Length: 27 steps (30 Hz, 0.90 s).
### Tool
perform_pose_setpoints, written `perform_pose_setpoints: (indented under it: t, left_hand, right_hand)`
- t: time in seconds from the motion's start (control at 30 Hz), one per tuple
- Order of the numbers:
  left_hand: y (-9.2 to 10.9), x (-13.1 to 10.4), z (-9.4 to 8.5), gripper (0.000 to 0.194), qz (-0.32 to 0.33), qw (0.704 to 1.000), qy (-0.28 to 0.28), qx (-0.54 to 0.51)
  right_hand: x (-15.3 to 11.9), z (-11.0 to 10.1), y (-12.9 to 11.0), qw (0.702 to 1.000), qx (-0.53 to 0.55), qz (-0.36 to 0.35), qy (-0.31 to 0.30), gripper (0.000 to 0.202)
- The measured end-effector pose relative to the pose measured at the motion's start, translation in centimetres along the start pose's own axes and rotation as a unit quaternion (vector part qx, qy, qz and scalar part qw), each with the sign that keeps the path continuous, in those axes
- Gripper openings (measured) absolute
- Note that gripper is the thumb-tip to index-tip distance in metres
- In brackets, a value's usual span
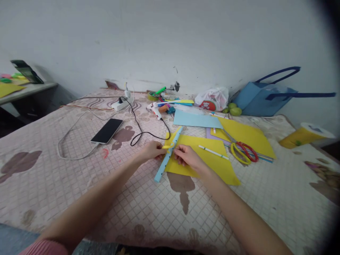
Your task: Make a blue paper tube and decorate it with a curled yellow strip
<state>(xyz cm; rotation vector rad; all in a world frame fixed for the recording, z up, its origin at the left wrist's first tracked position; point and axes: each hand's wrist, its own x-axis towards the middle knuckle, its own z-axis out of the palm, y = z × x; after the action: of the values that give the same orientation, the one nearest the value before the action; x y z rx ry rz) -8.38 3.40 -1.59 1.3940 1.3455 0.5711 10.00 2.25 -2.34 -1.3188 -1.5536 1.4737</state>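
A long light blue paper strip [162, 169] with dark spots slants between my two hands, over the edge of a yellow paper sheet [209, 164]. A narrow yellow paper strip [167, 146] crosses it near the middle. My left hand [153, 150] pinches the yellow strip's left end. On the other side, my right hand [188, 156] has its fingers curled together at the blue strip's edge; what exactly lies between the fingertips is partly hidden. A white and green marker [213, 152] lies on the yellow sheet, right of my right hand.
Scissors [243, 152] with yellow and red handles lie to the right, by more coloured sheets. Behind my hands are a glue gun [154, 110] with a black cord and a light blue sheet [196, 119]. A phone [107, 131] charges at left. A blue bag [262, 99] stands by the wall.
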Motion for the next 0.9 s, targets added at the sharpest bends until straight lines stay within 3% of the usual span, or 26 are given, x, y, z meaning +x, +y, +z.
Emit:
perform_pose_setpoints:
  t: [0.6,0.9]
  left_hand:
    - [0.6,0.0,-0.8,0.023,-0.02,0.999,-0.033,0.0]
    - [-0.1,-0.1,-1.9,0.029,0.022,0.995,-0.085,0.045]
  right_hand:
    - [-0.1,-0.1,0.3,0.999,-0.034,-0.016,-0.01,0.019]
    - [-0.2,-0.1,0.2,0.999,-0.041,-0.014,-0.013,0.02]
